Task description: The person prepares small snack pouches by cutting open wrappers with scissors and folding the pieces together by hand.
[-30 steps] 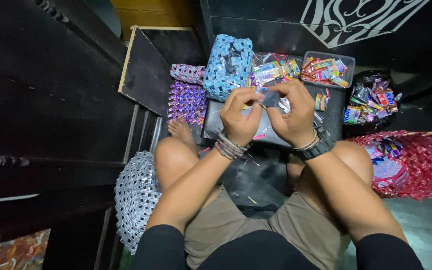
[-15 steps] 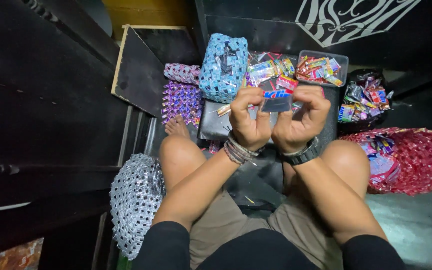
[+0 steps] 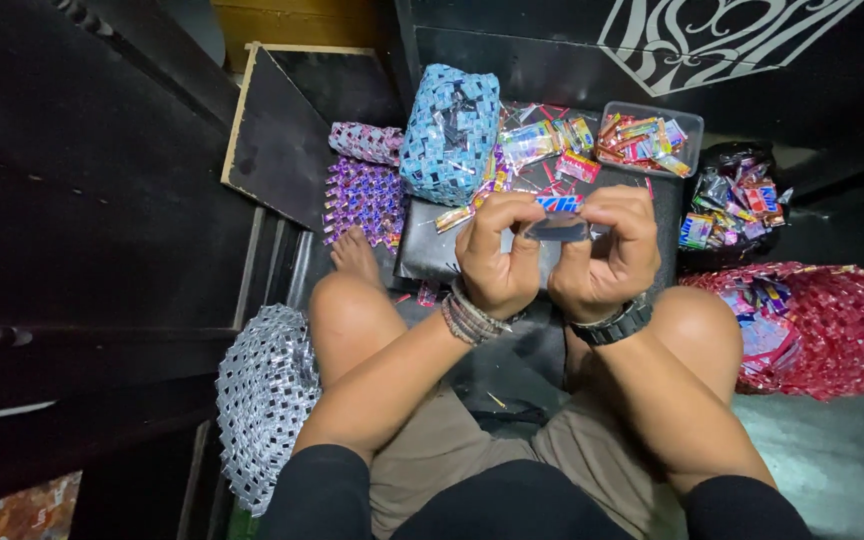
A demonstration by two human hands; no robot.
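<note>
**Both hands pinch a folded wrapper strip above a dark board**

A person sits cross-legged, and the left hand (image 3: pixel 497 255) and right hand (image 3: pixel 607 255) are raised close together, each pinching one end of a small folded wrapper strip (image 3: pixel 557 228) of silvery-grey foil. The thumbs and fingertips of both hands close on it, so the strip spans the narrow gap between them. The left wrist carries a stack of beaded bracelets (image 3: pixel 470 318); the right wrist wears a dark watch (image 3: pixel 614 324).

Taking the strip as the landmark: directly beneath and behind it lies a dark board (image 3: pixel 430 250), with loose bright wrappers (image 3: pixel 542 145) scattered over its far part. Beyond the strip to the left stands a blue woven pouch (image 3: pixel 450 135), upright and touching the board's far edge. Left of that pouch lie a pink woven piece (image 3: pixel 365 142) and, nearer, a purple woven mat (image 3: pixel 362 198), just beside a bare foot (image 3: pixel 356 255). Beyond the strip to the right sits a clear plastic tub (image 3: pixel 694 138) filled with folded wrappers; farther right is a dark bag of foil wrappers (image 3: pixel 732 205). To the right and nearer than the strip, a red woven basket (image 3: pixel 837 330) rests by the right knee. Nearer and to the left, a silver woven bag (image 3: pixel 264 400) leans against the left thigh.
</note>
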